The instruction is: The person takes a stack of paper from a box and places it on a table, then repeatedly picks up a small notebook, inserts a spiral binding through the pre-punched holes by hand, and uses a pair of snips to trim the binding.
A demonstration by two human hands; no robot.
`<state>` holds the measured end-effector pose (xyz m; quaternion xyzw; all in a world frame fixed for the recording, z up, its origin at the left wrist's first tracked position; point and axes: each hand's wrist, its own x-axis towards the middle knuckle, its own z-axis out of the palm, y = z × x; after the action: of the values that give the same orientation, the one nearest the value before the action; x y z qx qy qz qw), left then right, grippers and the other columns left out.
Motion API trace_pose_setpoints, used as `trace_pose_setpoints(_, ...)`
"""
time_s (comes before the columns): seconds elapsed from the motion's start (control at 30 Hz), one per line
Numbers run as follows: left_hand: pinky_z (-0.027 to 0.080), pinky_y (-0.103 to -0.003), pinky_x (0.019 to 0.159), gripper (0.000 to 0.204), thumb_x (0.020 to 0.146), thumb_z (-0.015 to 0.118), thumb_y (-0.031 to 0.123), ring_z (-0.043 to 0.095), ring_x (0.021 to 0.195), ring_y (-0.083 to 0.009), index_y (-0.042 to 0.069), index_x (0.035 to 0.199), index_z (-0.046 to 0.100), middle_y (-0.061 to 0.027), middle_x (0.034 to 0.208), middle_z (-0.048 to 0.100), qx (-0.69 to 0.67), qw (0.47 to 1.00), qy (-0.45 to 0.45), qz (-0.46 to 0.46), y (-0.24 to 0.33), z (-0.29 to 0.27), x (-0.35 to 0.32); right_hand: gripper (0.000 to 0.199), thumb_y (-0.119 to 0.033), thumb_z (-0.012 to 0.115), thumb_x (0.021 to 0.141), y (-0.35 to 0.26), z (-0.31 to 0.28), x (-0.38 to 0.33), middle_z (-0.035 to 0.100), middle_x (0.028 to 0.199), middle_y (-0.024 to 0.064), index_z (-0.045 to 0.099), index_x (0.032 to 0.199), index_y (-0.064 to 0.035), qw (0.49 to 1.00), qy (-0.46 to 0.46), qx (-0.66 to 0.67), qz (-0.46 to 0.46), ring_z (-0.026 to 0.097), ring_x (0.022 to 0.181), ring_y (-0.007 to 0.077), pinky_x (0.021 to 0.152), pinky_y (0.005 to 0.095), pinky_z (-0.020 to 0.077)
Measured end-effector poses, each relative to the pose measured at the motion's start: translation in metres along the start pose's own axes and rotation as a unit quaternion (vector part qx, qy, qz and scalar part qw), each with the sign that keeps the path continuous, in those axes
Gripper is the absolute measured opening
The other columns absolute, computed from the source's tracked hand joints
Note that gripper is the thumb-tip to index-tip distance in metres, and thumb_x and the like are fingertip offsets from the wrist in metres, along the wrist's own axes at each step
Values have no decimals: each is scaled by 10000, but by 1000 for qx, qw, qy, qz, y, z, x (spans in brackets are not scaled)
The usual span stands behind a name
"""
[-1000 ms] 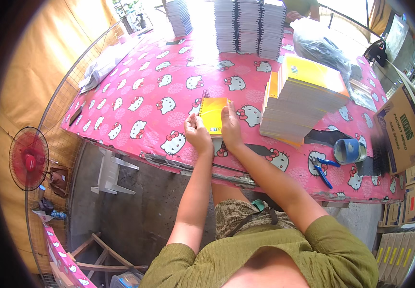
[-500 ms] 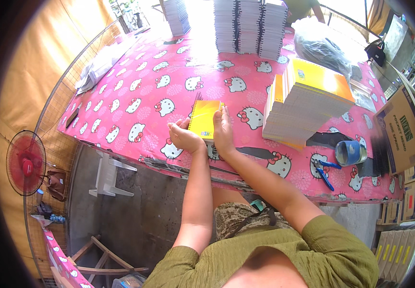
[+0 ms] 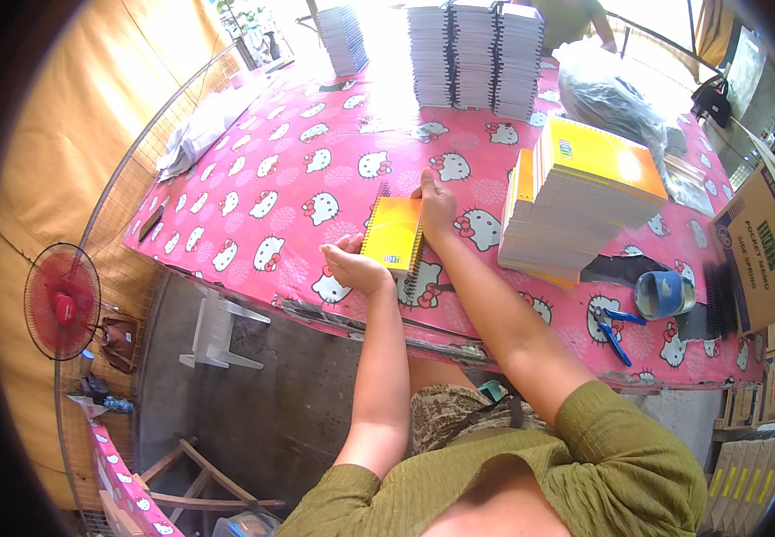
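Note:
A small yellow notebook (image 3: pixel 393 234) sits near the front edge of the table, with a wire coil along its left side. The coil's end (image 3: pixel 384 190) sticks out past the notebook's far edge. My left hand (image 3: pixel 357 266) is turned palm up beside the coil, its fingers apart and loosely bent against that side. At the far right corner, my right hand (image 3: pixel 436 202) is closed around the notebook's edge. What lies under the notebook is mostly hidden; a dark, coil-like edge shows at its lower right.
To the right rises a tall stack of yellow-covered pads (image 3: pixel 584 197). Near it lie blue-handled pliers (image 3: pixel 616 333), a roll of tape (image 3: pixel 663 294), black coils (image 3: pixel 720 300) and a cardboard box (image 3: pixel 759 242). Coil-bound stacks (image 3: pixel 472 58) and a plastic bag (image 3: pixel 616 94) stand farther back. Another person (image 3: pixel 575 18) is beyond.
My right hand has slid toward the notebook's far right corner and curled around it, from lying flat along the edge. The left hand stays by the coil. The whole view has shifted slightly.

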<state>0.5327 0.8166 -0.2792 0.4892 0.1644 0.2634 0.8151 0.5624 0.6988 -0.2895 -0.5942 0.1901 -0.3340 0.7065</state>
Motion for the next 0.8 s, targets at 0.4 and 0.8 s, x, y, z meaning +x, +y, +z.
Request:
trace_pose_setpoints(0.4, 410, -360, 872, 228, 904, 433, 191, 544, 957, -214, -15, 887, 529, -127, 997, 588, 102, 981, -16, 165, 5, -11, 10, 417, -207, 694, 791, -65, -66, -88, 501, 1175, 205, 520, 1116, -12, 888, -170, -185, -384, 459, 1115, 368, 952, 440, 371)
trace_pose_setpoints(0.8, 328, -497, 997, 580, 946, 353, 486, 423, 1202, -263, 77, 1355, 377, -96, 1341, 448, 130, 744, -480, -446, 23, 44, -122, 859, -716, 300, 865, -117, -271, -88, 477, 1301, 116, 390, 1326, 4, 968, 101, 67, 219, 499, 1099, 206, 969, 357, 353)
